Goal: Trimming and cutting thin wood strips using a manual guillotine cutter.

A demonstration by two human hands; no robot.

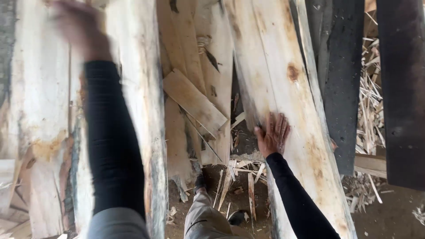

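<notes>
Item one, the largest: a pale rough-sawn plank (pixel 283 88) leaning in front of you, its long axis running from the upper middle of the view down toward the lower right, top end pointing away from you and out of frame, lower end near your right knee; it carries a brown knot (pixel 292 71) and rust-coloured staining lower down. Your right hand (pixel 273 136) lies flat against this plank's left edge, fingers spread and pointing up along the board, palm pressed on the wood and closed round nothing. Item two: a second broad pale slab (pixel 137 88) on your left, bark along its lower edge, long axis near vertical in the view. Your left hand (pixel 82 24) is raised beside its upper part, blurred; you cannot tell how far it is open or whether it grips the slab. Item three: dark, almost black boards (pixel 400 88) standing at the right. Item four: shorter offcut boards (pixel 195 102) lying crosswise between the two large planks, one tilted from upper left to lower right. Item five: splinters and shavings (pixel 241 177) scattered on the dirt floor by your shoes (pixel 237 217), with more piled near the dark boards. No containers show.
</notes>
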